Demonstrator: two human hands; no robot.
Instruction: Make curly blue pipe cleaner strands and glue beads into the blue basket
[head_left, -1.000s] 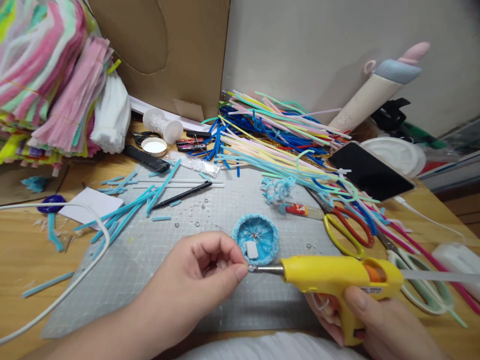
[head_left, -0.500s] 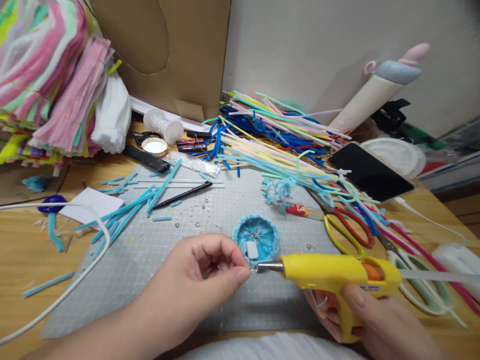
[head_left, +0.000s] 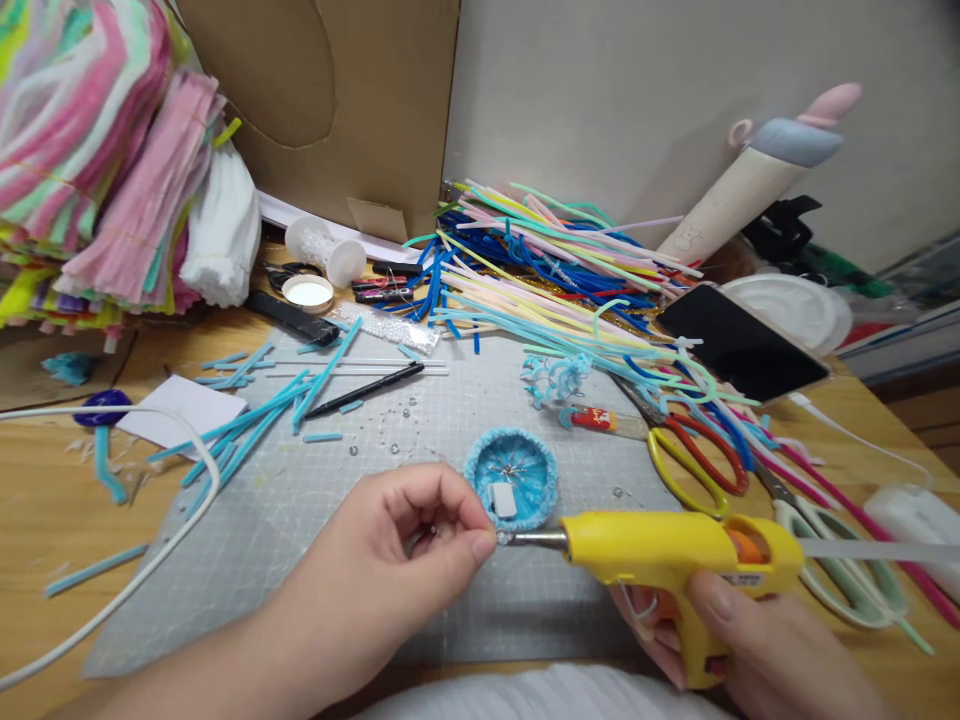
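Note:
My left hand is closed in a pinch, thumb against forefinger. A tiny clear bead shows at its fingertips, partly hidden. The metal nozzle of a yellow glue gun meets the bead or lies right beside it; which of these I cannot tell. My right hand is wrapped round the gun's handle, and a clear glue stick sticks out behind. Just beyond the nozzle sits a fuzzy blue bowl with a small pale block inside it.
Cut blue pipe cleaners, a black pen and loose beads lie on the grey cutting mat. To the right are scissors and a phone. A white cable loops across the left.
The glue gun's nozzle and my left fingertips have shifted very slightly, and the bead between them shows a little more clearly. Everything on the table stays as it was.

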